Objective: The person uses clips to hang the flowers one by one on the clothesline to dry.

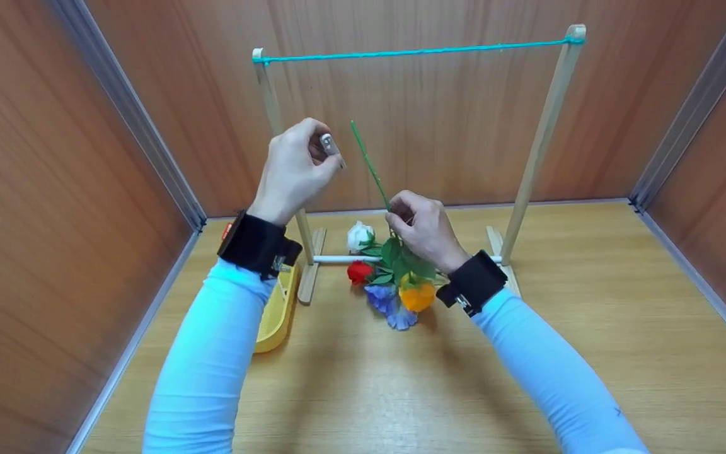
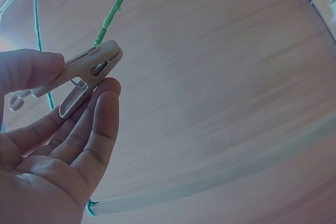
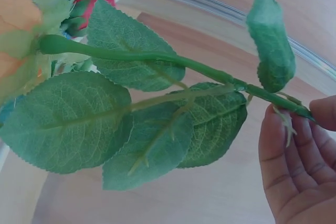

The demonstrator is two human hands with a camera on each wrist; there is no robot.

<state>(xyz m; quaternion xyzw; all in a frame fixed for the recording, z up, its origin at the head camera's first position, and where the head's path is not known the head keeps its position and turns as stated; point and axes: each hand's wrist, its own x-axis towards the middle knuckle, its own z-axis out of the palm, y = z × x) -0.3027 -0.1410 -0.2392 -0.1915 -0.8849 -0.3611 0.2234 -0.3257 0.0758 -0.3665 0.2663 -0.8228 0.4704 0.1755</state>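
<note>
My left hand (image 1: 293, 170) pinches a pale clothespin (image 2: 90, 74) between thumb and fingers, raised below the turquoise string (image 1: 413, 52). The clothespin's handle ends stand apart, and its tip overlaps a green stem (image 2: 113, 14) in the left wrist view. With thumb and fingertips, my right hand (image 1: 427, 230) pinches that stem of an orange-yellow artificial flower (image 1: 416, 296). Its bloom hangs downward, and the bare stem end points up past the hand toward the left. Large green leaves (image 3: 68, 121) spread along the stem below the fingers.
A white flower (image 1: 360, 237), a red rose (image 1: 359, 273) and blue-purple flowers (image 1: 394, 309) lie around the stand's low white bar (image 1: 344, 259). Wooden posts (image 1: 542, 142) hold the string at both ends. Partly behind the left forearm sits a yellow basket (image 1: 281, 328). Wood-grain panels (image 1: 67, 189) enclose the table.
</note>
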